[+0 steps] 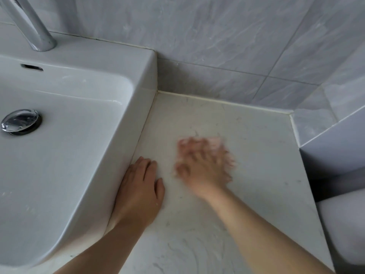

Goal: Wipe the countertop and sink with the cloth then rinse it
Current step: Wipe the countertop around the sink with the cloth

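Lying under the right hand (205,167), the cloth (215,143) blurs, axis unreadable.

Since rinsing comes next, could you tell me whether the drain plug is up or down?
Up, it seems: a dark gap shows under the rim of the plug.

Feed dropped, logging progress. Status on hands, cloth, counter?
Left hand flat on countertop beside sink. Right hand blurred, fingers spread on pink cloth. Only the left hand near its path.

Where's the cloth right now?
In the head view, the pink cloth lies under the blurred right hand on the countertop, right of the sink.
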Demonstrator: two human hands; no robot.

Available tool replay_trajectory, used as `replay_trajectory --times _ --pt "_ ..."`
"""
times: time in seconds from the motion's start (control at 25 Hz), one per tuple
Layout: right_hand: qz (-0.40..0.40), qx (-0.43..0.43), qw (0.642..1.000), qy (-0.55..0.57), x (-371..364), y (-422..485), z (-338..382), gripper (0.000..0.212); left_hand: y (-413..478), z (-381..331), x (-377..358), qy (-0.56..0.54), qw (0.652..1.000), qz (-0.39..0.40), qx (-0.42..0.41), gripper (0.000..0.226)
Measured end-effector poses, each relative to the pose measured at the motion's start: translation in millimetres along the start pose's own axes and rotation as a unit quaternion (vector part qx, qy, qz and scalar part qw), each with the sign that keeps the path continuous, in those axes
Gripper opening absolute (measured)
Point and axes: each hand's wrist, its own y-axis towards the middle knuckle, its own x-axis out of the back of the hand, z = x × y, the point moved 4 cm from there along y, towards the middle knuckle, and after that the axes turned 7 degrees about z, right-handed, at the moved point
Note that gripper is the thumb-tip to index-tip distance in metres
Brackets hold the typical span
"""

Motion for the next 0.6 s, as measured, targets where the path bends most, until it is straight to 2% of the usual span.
replay_trajectory --times 0.08,0.12,0.2,0.28,0.32,0.36,0.4,0.48,0.52,0.6 --pt "0.018 0.069 0.996 -0.045 -2.8 -3.9 1.4 0.058 1.0 0.4 0.2 0.005 1.000 0.004 0.002 0.049" --pt "0.000 0.044 0.997 -0.064 1.1 -3.7 -27.7 0.058 1.2 0.5 0.3 0.007 1.000 0.005 0.003 0.050" --pt "-0.045 -0.086 0.994 -0.041 13.6 -3.5 -109.0 0.056 2.2 0.0 1.7 0.009 1.000 0.003 0.003 0.050" --pt "-0.050 -0.221 0.973 0.049 24.7 -6.0 -167.2 0.056 3.3 -0.4 1.9 0.012 1.000 0.001 0.005 0.050" --pt "-0.050 -0.260 0.960 0.093 29.2 -5.8 -170.8 0.055 3.7 -0.2 1.8 0.011 1.000 0.000 0.006 0.050" --pt "-0.048 -0.264 0.958 0.102 28.5 -4.2 -156.6 0.055 3.6 -0.1 2.2 0.009 1.000 -0.003 0.005 0.051" --pt "-0.037 -0.233 0.968 0.081 24.6 -6.1 -131.5 0.055 3.5 -0.1 2.7 0.007 1.000 -0.005 0.003 0.050" --pt "-0.065 -0.057 0.996 0.003 0.9 -28.6 -75.8 0.053 2.3 0.1 3.4 0.007 1.000 -0.009 0.002 0.050" --pt "-0.076 0.002 0.997 -0.026 -10.3 -49.4 -59.6 0.054 2.3 0.1 3.8 0.008 1.000 -0.008 0.003 0.050" --pt "-0.072 0.026 0.995 -0.057 -3.7 -45.1 -86.9 0.061 2.4 0.6 2.5 0.012 1.000 -0.001 0.007 0.051"
